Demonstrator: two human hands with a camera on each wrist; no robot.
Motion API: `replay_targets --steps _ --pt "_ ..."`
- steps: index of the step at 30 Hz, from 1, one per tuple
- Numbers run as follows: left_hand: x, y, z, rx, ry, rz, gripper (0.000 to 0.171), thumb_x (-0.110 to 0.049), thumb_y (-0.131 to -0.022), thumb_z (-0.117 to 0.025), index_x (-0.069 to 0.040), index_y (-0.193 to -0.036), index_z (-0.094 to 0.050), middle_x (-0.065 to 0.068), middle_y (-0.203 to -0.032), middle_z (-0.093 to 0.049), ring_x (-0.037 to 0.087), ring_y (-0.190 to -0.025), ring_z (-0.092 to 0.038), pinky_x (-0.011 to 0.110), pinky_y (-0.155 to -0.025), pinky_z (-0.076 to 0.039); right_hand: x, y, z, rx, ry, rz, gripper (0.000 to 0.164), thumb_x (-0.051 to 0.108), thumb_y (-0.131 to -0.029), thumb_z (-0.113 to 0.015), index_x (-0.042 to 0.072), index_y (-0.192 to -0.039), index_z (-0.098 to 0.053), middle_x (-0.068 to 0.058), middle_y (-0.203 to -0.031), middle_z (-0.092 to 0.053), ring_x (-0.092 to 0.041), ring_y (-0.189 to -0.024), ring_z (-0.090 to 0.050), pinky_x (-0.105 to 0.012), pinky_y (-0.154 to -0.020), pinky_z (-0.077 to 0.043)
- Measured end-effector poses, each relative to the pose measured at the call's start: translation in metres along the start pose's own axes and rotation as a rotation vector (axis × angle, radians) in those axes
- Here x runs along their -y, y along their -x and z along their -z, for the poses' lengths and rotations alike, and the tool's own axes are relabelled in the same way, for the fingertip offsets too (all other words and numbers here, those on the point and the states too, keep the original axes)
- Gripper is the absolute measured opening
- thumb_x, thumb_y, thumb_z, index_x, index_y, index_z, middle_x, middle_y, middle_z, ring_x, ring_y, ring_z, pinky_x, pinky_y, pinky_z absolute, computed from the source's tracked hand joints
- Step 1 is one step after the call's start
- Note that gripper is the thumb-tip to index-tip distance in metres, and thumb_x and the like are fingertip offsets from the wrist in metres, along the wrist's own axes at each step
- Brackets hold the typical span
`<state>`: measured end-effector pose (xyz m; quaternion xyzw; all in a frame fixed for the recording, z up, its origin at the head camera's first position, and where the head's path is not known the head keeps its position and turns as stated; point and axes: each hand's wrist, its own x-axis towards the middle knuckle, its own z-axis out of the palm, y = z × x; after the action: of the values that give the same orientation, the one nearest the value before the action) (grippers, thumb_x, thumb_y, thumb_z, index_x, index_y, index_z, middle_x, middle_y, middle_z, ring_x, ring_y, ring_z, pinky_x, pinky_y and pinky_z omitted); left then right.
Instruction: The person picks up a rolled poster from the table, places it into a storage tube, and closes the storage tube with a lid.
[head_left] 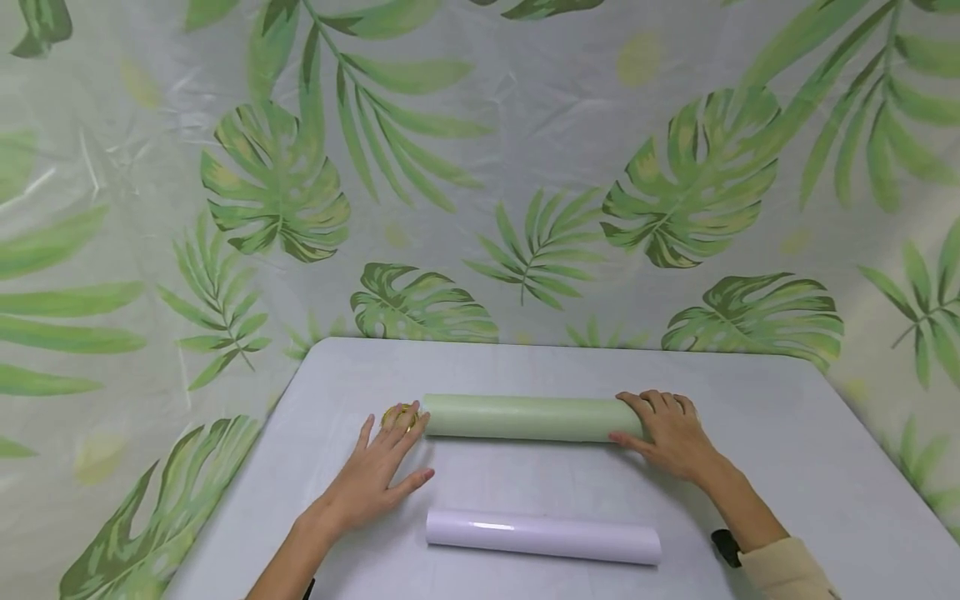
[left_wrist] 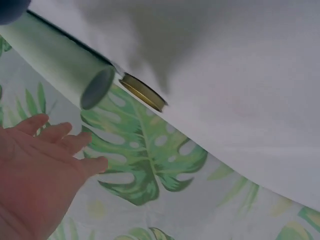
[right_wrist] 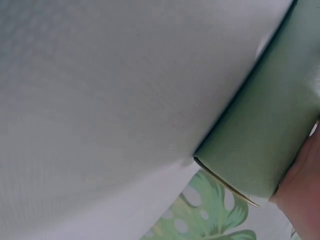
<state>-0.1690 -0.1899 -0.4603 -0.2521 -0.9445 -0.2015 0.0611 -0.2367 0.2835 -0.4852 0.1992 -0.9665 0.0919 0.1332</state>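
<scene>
A pale green roll of wrapping paper lies crosswise on the white table. My right hand holds its right end, thumb on the near side and fingers over the far side. Only part of that hand shows in the right wrist view. My left hand is spread, palm down, fingertips over a small gold ribbon spool by the roll's left end. The left wrist view shows this hand with extended fingers, and the green roll's hollow end.
A shorter, glossy lavender roll lies nearer to me, roughly parallel to the green one. The white table has rounded far corners. Behind it hangs a leaf-patterned sheet.
</scene>
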Motion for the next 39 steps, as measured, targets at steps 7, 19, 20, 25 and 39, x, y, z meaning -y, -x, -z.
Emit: replay_targets --steps 7,19,20,25,39 --pt "-0.026 -0.002 -0.010 0.081 0.075 -0.102 0.079 -0.055 -0.101 -0.059 -0.010 -0.162 -0.034 0.010 -0.169 -0.033 0.034 -0.158 -0.027 0.066 -0.126 -0.012 -0.001 0.000 -0.001 0.001 0.000 -0.006 0.068 0.057 -0.093 -0.069 0.015 -0.145 -0.057 -0.019 -0.130 -0.062 -0.045 -0.122 -0.057 -0.070 -0.106 -0.038" --pt "-0.055 -0.002 -0.038 0.092 -0.091 -0.338 0.063 -0.057 -0.098 -0.063 -0.013 -0.143 -0.058 0.001 -0.140 -0.063 0.015 -0.129 -0.058 0.043 -0.109 -0.045 0.000 0.000 -0.001 -0.005 -0.014 -0.012 0.066 0.057 -0.093 -0.069 0.016 -0.143 -0.058 -0.018 -0.127 -0.063 -0.044 -0.120 -0.058 -0.070 -0.105 -0.038" --pt "-0.056 -0.002 -0.041 0.091 -0.105 -0.351 0.060 -0.056 -0.098 -0.064 -0.014 -0.141 -0.060 -0.001 -0.136 -0.065 0.014 -0.126 -0.059 0.040 -0.107 -0.046 0.000 0.000 -0.001 -0.007 -0.015 -0.012 0.066 0.057 -0.093 -0.070 0.016 -0.143 -0.058 -0.018 -0.127 -0.063 -0.044 -0.120 -0.058 -0.070 -0.105 -0.038" --pt "-0.056 -0.002 -0.049 0.037 -0.146 -0.425 0.045 -0.048 -0.094 -0.073 -0.017 -0.125 -0.069 -0.007 -0.115 -0.067 0.009 -0.108 -0.062 0.028 -0.093 -0.047 0.000 0.000 -0.001 -0.008 -0.019 -0.012 0.066 0.057 -0.092 -0.070 0.016 -0.143 -0.058 -0.017 -0.127 -0.063 -0.042 -0.120 -0.058 -0.070 -0.106 -0.037" --pt "-0.057 -0.002 -0.053 0.043 -0.111 -0.409 0.037 -0.040 -0.094 -0.075 -0.015 -0.120 -0.070 -0.007 -0.106 -0.067 0.007 -0.098 -0.061 0.022 -0.082 -0.048 0.000 -0.006 -0.003 -0.019 0.000 -0.046 0.076 0.066 -0.083 -0.076 0.014 -0.136 -0.062 -0.016 -0.119 -0.065 -0.040 -0.116 -0.060 -0.070 -0.102 -0.039"
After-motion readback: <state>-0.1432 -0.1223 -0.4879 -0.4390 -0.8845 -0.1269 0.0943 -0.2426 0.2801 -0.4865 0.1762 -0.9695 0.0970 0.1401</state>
